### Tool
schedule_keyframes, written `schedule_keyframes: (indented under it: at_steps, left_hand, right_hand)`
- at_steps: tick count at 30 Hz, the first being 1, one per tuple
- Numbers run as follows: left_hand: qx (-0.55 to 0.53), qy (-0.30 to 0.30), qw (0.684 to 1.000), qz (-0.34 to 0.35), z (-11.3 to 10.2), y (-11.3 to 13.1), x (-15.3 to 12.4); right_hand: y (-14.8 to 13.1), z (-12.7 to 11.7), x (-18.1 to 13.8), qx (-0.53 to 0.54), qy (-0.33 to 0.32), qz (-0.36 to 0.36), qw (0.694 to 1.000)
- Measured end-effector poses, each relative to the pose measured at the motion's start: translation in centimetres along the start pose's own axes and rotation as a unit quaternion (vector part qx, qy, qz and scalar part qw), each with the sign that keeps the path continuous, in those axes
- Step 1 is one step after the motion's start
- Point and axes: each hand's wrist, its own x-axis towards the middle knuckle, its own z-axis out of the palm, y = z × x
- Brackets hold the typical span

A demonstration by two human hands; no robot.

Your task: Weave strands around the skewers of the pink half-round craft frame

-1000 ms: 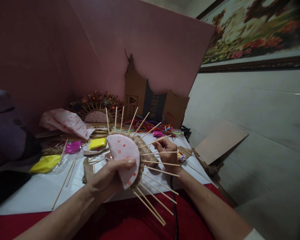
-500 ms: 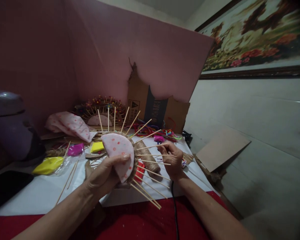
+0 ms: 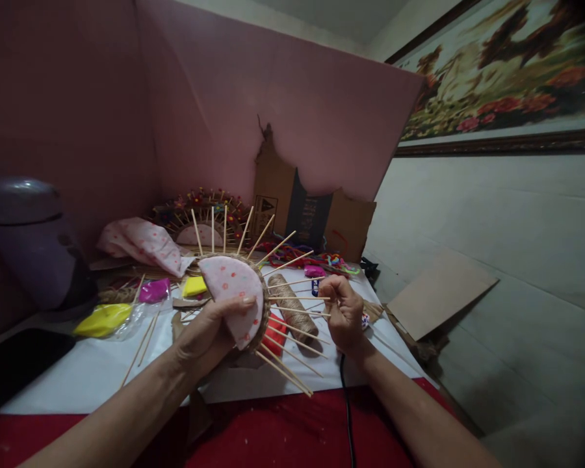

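Note:
My left hand [image 3: 214,328] grips a half-round craft piece [image 3: 231,286], covered in pale pink floral cloth. The thumb lies on the cloth and the fingers are hidden behind. Twine edges its curved side, and several thin wooden sticks [image 3: 286,244] fan out from there. My right hand [image 3: 344,312] is closed at the tips of the sticks on the right, fingers curled in a pinch. Whether it holds a stick's end or something small cannot be made out. Behind the sticks lies a roll of twine [image 3: 292,305], with a red packet [image 3: 275,335] beside it.
At the back stand a similar decorated half-round piece [image 3: 199,234] and torn cardboard [image 3: 316,214]. Coloured pipe cleaners [image 3: 292,250] lie before them. On the left are floral cloth [image 3: 141,244], yellow [image 3: 102,320] and magenta packets [image 3: 153,290], and a purple container [image 3: 29,240]. A black cable [image 3: 347,409] hangs in front.
My right hand has shifted slightly right along the sticks, and its fingers have curled in more. The left hand keeps its grip on the half-round piece. The view has turned slightly left.

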Motion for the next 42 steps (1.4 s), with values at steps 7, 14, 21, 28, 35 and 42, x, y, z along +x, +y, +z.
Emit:
schedule_keyframes:
  at_steps: [7, 14, 21, 28, 35, 42]
  left_hand:
    - [-0.012, 0.006, 1.0, 0.002, -0.03, -0.03, 0.06]
    - [-0.029, 0.015, 0.999, -0.014, -0.02, -0.06, 0.22]
    - [-0.058, 0.004, 0.998, -0.018, 0.33, 0.03, 0.05]
    - [-0.057, 0.011, 0.998, -0.023, 0.23, -0.09, 0.12]
    - [-0.05, -0.001, 0.998, -0.035, 0.19, -0.14, 0.1]
    - [-0.051, -0.017, 0.998, -0.036, -0.17, -0.53, 0.15]
  right_hand:
    - [0.16, -0.02, 0.14, -0.004, 0.015, -0.027, 1.0]
    - [0.29, 0.15, 0.09, -0.006, 0.022, -0.022, 0.999]
    - [0.45, 0.29, 0.26, -0.039, 0.073, 0.03, 0.996]
    - [0.32, 0.45, 0.6, -0.033, 0.099, 0.056, 0.993]
    - [0.38, 0.58, 0.56, -0.023, 0.097, 0.065, 0.993]
    - [0.52, 0.67, 0.54, -0.023, 0.098, 0.072, 0.992]
